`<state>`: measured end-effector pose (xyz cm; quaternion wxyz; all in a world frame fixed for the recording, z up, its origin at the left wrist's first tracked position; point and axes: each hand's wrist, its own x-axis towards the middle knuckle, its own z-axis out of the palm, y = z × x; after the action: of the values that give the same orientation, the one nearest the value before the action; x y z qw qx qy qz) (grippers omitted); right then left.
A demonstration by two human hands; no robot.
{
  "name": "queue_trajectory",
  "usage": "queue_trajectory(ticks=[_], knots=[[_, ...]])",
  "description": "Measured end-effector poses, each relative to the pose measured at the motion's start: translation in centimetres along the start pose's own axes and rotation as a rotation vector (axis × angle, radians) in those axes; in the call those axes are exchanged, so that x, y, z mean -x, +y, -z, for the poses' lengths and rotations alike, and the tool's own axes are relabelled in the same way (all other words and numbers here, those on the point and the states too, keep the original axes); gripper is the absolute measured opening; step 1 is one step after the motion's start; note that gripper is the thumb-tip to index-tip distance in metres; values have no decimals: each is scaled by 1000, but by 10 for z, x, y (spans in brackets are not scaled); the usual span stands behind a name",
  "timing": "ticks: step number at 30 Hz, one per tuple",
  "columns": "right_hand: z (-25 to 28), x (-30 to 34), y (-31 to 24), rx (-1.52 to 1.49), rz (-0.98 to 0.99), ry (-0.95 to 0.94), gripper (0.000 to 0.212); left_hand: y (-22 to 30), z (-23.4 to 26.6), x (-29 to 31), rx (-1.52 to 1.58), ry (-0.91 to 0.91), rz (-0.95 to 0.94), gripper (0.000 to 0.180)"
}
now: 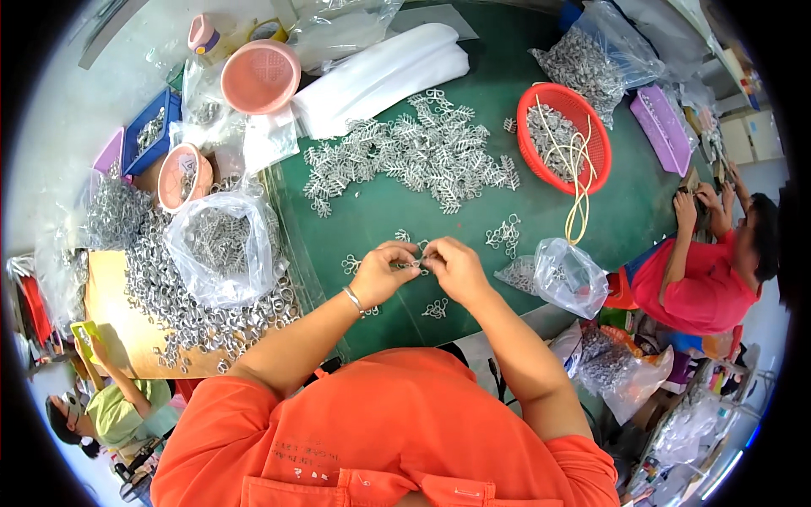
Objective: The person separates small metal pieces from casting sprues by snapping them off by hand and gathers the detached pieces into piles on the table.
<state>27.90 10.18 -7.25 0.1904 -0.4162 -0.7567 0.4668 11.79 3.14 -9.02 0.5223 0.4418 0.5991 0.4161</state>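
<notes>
Both my hands meet over the green tabletop point(541, 218), fingertips pinched close together. Between them is a small silver metal piece point(423, 264) with ring-like parts, largely covered by the fingers. My left hand point(382, 275), with a bangle point(351, 297) at its wrist, grips it from the left. From the other side my right hand point(457, 269) pinches it too. Small clusters of linked metal rings lie around the hands: one cluster point(435, 308) nearer me, another point(504, 235) to the right. Farther off spreads a pile of silver leaf-shaped metal pieces point(414, 156).
A red basket point(603, 156) with metal parts and a cord stands right, beyond an open plastic bag point(571, 279). At left, loose rings point(169, 287) surround a bag of leaf pieces point(221, 241). White plastic sheeting point(380, 80) lies behind. Two people point(693, 279) sit at the sides.
</notes>
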Motion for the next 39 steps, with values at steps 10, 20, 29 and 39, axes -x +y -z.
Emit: queue_trajectory(ticks=[10, 20, 29, 39], knots=[[4, 10, 7, -840, -465, -192, 29, 22, 5, -7, 772, -49, 445, 9], [9, 20, -16, -181, -7, 129, 22, 15, 2, -6, 687, 4, 441, 8], [17, 21, -13, -721, -400, 57, 13, 37, 10, -6, 792, -65, 450, 14], [12, 0, 42, 125, -154, 300, 15, 9, 16, -6, 504, 175, 486, 20]])
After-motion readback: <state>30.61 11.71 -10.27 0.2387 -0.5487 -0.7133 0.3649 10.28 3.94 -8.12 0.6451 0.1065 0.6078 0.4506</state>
